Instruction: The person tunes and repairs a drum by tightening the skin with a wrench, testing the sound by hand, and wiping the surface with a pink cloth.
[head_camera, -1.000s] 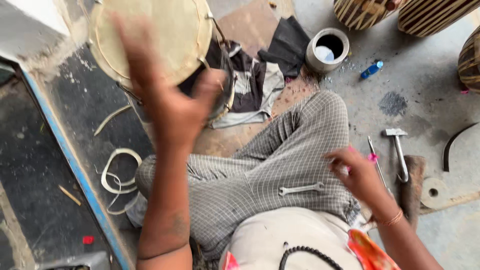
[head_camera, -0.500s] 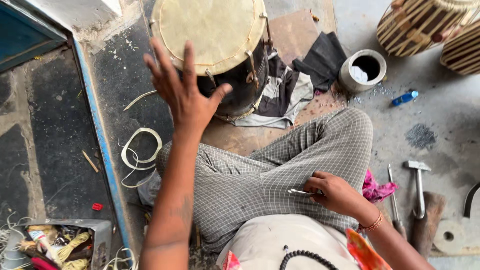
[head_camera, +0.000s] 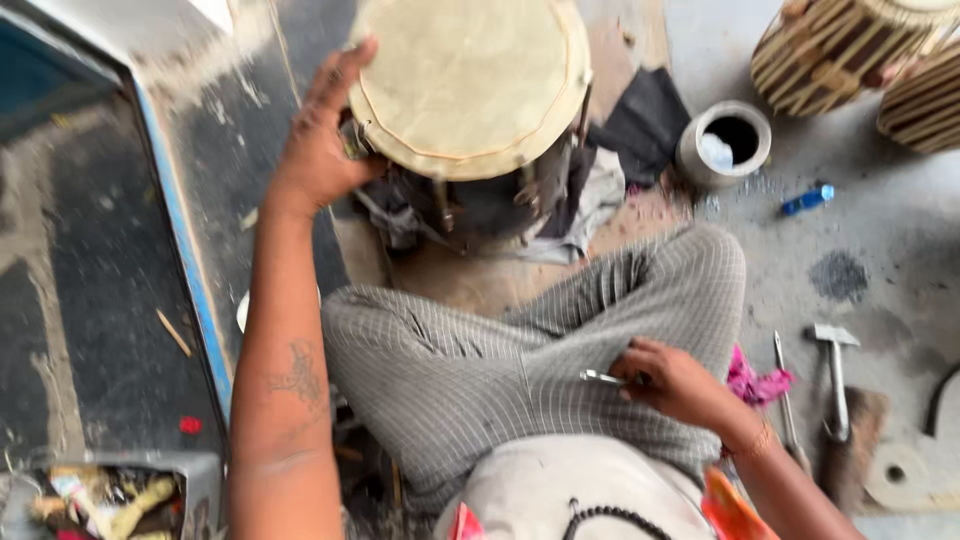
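Our left hand (head_camera: 322, 150) curls its grip over the left rim of the drum (head_camera: 470, 85), fingers laid on the pale skin head and thumb under the edge; the drum stands at the top centre of the frame, tilted toward us, on the floor just past our crossed legs. Our right hand (head_camera: 672, 382), at the lower right of centre, has its grip pinched closed on a small metal wrench (head_camera: 603, 377) that rests on our checked trousers (head_camera: 480, 360). Dark and pale cloths (head_camera: 640, 125) lie crumpled under and to the right of the drum. Further right stand a grey round container (head_camera: 722, 148) and a small blue bottle (head_camera: 806, 199). At the right edge a hammer (head_camera: 834, 375) lies on the floor, and two striped drums (head_camera: 850, 50) fill the upper right corner.
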